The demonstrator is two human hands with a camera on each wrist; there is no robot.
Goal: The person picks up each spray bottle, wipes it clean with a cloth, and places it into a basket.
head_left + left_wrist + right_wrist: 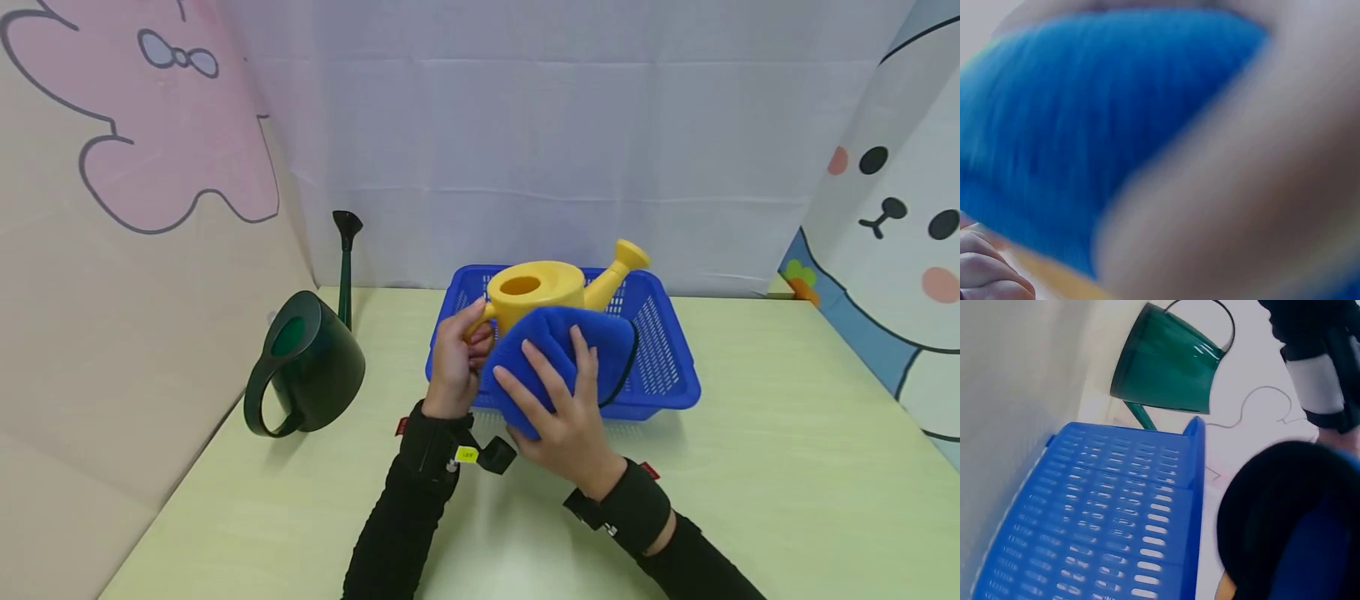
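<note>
A yellow toy watering can [536,279] is tilted over the blue basket, its spout towards the upper right. My left hand [454,367] grips its handle, with the fingers curled. Against the can's near side lies a blue cloth [555,350] with a dark edge, covering the lower body. My right hand [562,425] presses this cloth with fingers spread and fairly straight. Close up and blurred, the cloth [1097,112] fills much of the left wrist view. In the right wrist view the cloth's dark edge [1241,494] shows at the lower right.
The blue perforated basket [678,367] stands behind and below the hands, near the back curtain [480,158]. To the left, a dark green watering can [330,367] is on the pale table [765,467], its long spout upright. Printed cartoon sheets hang on both sides.
</note>
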